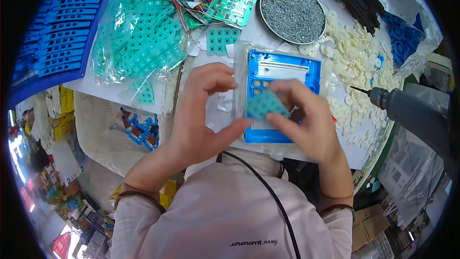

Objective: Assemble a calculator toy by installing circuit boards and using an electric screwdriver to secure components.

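A teal rubber keypad, slightly blurred, is pinched between the thumb and fingers of my right hand. It is held above a blue plastic casing, which lies on the table with square key openings on its left side. My left hand is to the left of the casing, fingers curved and spread from the thumb, with nothing in it. Another teal keypad lies flat beyond my left hand. A clear bag at the left is full of the same teal keypads.
Green circuit boards with wires lie at the back. A round tray of screws stands beside cream plastic pieces. An electric screwdriver juts in from the right. Blue casings are stacked far left, above a bin.
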`<state>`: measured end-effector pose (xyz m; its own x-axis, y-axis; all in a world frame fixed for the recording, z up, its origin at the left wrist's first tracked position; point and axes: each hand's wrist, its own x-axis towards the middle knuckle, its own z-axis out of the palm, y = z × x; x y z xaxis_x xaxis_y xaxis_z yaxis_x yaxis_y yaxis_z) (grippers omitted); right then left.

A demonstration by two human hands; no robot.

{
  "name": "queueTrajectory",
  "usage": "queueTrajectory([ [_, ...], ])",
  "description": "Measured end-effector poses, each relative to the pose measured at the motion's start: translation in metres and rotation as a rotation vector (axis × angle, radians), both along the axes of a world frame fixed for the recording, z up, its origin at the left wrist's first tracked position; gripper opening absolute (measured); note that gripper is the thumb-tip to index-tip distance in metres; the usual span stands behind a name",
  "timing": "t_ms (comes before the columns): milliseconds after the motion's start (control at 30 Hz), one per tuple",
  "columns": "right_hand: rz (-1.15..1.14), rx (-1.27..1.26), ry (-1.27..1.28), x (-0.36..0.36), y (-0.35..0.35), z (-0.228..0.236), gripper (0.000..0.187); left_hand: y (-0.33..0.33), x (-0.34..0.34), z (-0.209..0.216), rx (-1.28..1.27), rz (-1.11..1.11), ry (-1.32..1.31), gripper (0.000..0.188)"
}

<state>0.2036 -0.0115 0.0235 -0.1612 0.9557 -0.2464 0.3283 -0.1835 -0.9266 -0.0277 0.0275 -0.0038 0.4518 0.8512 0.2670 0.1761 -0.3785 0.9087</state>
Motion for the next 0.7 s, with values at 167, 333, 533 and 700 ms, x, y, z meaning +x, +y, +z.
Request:
queueTrajectory([
  [167, -0.101, -0.115, 0.047, -0.003, 0.003, -0.024, 0.033, 0.005, -0.004, -0.008, 0.164, -0.094, 0.167, 0.044],
  [333, -0.187, -0.070, 0.028, -0.012, -0.001, -0.029, 0.023, -0.002, -0.006, -0.015, 0.113, -0.099, 0.195, 0.034],
  [533, -0.142, 0.012, -0.144, -0.011, -0.004, -0.024, 0.023, -0.002, -0.004, -0.018, 0.182, -0.091, 0.210, 0.030],
  [700, -0.098, 0.263, -0.579, -0.014, -0.008, -0.027, 0.029, -0.002, -0.003, -0.024, 0.338, -0.215, 0.280, 0.036],
])
